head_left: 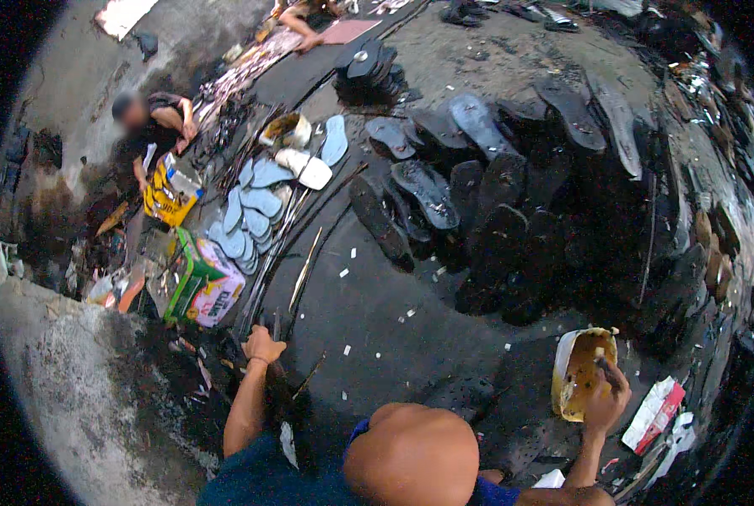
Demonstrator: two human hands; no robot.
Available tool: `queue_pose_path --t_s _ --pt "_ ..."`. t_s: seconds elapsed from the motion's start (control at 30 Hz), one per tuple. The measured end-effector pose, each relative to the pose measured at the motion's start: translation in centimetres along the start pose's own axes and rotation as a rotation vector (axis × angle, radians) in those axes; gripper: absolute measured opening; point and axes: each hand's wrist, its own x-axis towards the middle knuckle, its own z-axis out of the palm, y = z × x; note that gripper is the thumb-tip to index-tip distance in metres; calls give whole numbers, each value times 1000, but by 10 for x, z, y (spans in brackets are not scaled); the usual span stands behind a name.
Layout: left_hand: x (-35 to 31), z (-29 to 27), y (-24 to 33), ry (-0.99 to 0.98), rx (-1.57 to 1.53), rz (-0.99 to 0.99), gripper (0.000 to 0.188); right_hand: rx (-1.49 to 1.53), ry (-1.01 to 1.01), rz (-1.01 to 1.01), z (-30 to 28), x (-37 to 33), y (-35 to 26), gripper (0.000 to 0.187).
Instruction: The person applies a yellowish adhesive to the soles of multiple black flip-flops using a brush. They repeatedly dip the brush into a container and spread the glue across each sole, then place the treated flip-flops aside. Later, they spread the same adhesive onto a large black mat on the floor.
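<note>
overhanging tub rim [569,361]: right fingers [619,382]

And here's the tub [562,371], an open, whitish, cut-down container with a ragged, stained rim, sitting on the dark ground at the right! Yellow-brown paste [579,375] coats its inside, and the right hand [609,398] reaches over it, fingers at the opening. Over to the left, a dark, narrow strip [277,324] juts out past the left hand [263,345], its kind too small to tell.
</note>
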Motion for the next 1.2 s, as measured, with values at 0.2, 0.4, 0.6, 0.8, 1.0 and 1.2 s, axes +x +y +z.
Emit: queue_pose_path --t_s 0.2,0.4,0.6,0.8,1.0,1.2 --pt "-111 -87 91 -7 -949 586 48 -196 -150 325 -51 14 -35 22" --pt "-193 1 211 -420 -811 1141 55 -443 -393 306 -73 -26 -45 38" --pt "-197 52 276 -348 -406 1624 78 49 -832 633 -121 -20 -37 35" --pt "-201 27 331 -1034 -969 1339 58 1226 -271 759 -70 38 -79 34" --pt "-231 -49 399 -1929 -1706 710 50 786 -118 130 -20 67 -130 26" --pt "-258 -51 380 -1150 -1517 942 55 463 89 -177 -1 64 -132 29"
